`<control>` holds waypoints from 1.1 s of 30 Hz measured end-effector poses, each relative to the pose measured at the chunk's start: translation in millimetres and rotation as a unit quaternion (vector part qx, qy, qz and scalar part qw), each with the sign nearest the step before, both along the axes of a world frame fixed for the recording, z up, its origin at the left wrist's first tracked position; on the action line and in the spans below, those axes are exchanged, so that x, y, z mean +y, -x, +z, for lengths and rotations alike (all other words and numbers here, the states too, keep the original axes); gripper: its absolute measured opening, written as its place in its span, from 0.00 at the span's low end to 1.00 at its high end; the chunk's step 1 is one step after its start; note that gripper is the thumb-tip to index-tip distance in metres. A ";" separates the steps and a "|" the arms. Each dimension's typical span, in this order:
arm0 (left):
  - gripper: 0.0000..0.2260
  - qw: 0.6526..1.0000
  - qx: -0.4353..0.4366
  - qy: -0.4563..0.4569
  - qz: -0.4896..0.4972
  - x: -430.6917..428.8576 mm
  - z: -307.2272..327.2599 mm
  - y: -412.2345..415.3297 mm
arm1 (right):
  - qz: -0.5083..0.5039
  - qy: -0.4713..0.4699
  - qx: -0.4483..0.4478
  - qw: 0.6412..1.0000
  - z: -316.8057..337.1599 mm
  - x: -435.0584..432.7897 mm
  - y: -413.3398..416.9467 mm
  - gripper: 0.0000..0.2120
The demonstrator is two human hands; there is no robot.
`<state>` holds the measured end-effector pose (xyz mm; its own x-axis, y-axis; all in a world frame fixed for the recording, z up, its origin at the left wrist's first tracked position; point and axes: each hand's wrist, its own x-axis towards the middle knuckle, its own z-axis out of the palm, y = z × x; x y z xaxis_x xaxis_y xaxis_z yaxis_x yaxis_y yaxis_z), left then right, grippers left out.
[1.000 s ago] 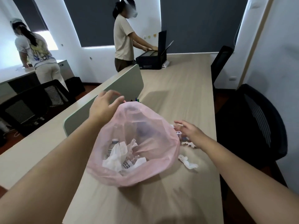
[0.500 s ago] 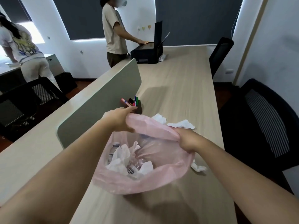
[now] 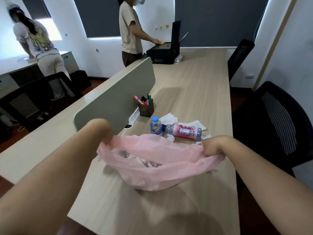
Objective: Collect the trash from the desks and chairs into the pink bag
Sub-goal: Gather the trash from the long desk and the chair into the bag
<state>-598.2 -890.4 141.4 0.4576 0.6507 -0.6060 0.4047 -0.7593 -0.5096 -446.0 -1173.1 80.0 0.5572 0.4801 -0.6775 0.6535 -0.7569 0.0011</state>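
Above the table (image 3: 194,85), my left hand (image 3: 105,134) and right hand (image 3: 212,146) gripped the pink bag (image 3: 160,173) by its rim (best held taut, I judged).

Dark blinds (image 3: 220,22), white walls (image 3: 296,48), reddish-brown floor (image 3: 10,143)

Both arms fwd; L grip (image 3: 105,133) & R grip (image 3: 212,147) fisted, knuckles up, well apart.

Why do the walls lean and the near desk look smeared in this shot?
Head view: the wide-angle lens tilts the beige wall trim; the near desk is motion-smeared, while the pink-labelled bottle farther off is sharper; daylight glows round the dark blinds; a soft shadow lies under the pink bag.
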 end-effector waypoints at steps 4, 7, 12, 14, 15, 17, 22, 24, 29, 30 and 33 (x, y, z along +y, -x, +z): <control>0.16 0.999 -0.012 -0.031 -0.007 12.2 24.1 -6.1 | 0.007 0.003 -0.003 1.000 24.5 -1.4 -0.4 0.05; 0.16 0.995 -0.092 -0.032 -0.026 13.7 21.4 -15.8 | -0.003 -0.008 0.003 1.000 24.4 1.6 -0.9 0.05; 0.20 0.920 -0.388 -0.025 -0.044 -9.9 -32.8 -14.1 | -0.070 -0.018 -0.013 0.997 -9.8 6.0 8.6 0.18; 0.27 0.921 -0.389 0.005 -0.018 -23.0 -45.8 -9.1 | -0.066 -0.035 -0.012 0.997 -15.3 9.9 7.6 0.26; 0.34 0.927 -0.373 0.025 0.006 -26.6 -51.0 -6.4 | -0.051 -0.056 -0.015 0.997 -17.2 12.9 7.2 0.33; 0.46 0.944 -0.324 0.052 0.026 -31.2 -60.7 -3.3 | -0.036 -0.117 -0.035 0.992 -19.6 22.9 12.4 0.43; 0.44 0.973 -0.198 0.082 -0.084 -39.4 -60.5 11.2 | -0.108 -0.212 -0.118 0.964 -58.4 34.5 17.1 0.09; 0.43 0.981 -0.151 0.087 -0.080 -39.7 -59.2 21.6 | -0.190 -0.211 -0.149 0.947 -69.1 24.2 13.7 0.14; 0.45 0.976 -0.185 0.081 -0.088 -24.0 -79.9 43.1 | -0.291 -0.185 -0.171 0.923 -80.2 7.0 8.1 0.17; 0.44 0.966 -0.219 0.078 -0.113 -25.5 -82.5 41.8 | -0.278 -0.187 -0.179 0.925 -80.2 10.0 10.4 0.19; 0.34 0.906 -0.345 0.124 -0.209 -42.3 -85.3 26.4 | -0.197 -0.217 -0.210 0.933 -72.4 23.0 21.5 0.27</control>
<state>-624.6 -932.7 56.1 0.9588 0.2152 -0.1855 0.2120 -0.9766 -0.0370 -467.4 -1150.2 7.7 0.9209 0.3602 -0.1488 0.3355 -0.9270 -0.1676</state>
